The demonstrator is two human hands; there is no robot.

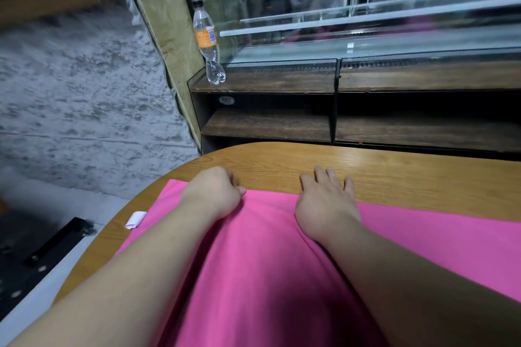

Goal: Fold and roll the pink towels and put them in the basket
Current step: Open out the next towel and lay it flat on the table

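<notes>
Pink towel, wooden table (shelving beyond)

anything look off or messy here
Nothing looks spilled or damaged. The pink towel is spread on the table but bunches into soft raised folds down its middle, and a small white tag lies at its left edge.

Plain hot-pink towel at 6 o'clock; tan wood-grain table, 3 o'clock; white tag, 9; clear, orange-labelled, black-capped bottle, 11; dark brown shelf, 1; mottled grey floor, 10.
</notes>
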